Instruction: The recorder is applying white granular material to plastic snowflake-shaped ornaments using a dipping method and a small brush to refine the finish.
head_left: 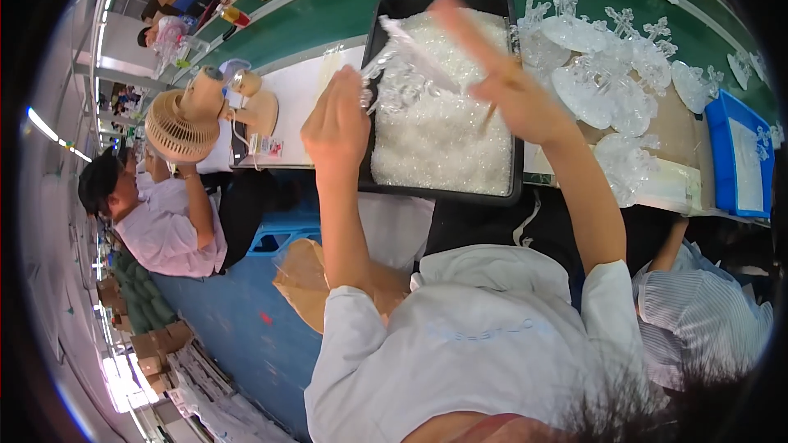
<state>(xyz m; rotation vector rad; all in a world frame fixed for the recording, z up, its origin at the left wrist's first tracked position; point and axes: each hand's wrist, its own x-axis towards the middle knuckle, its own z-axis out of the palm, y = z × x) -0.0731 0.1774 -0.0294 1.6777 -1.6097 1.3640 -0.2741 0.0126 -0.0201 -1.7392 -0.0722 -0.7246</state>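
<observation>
A black tray [515, 160] holds a bed of white, glittering granules [443, 152]. Over its left part is a clear, glassy ornament [410, 78] with a flat base and branching bits, blurred at its edges. My left hand [336, 119] is closed on the ornament's left end, fingers pointing up. Above the tray's right side, my right hand [513, 98] is smeared by motion, with a finger or fingers stretched toward the tray's far edge. A thin brownish streak shows below its fingers; I cannot make out whether it is held.
Many clear ornaments with round bases [603, 86] crowd the table to the right. Beyond them stands a blue bin [722, 156]. A beige fan [180, 123] is at the left, near a seated person [168, 230]. Another person's striped sleeve [685, 303] is close on my right.
</observation>
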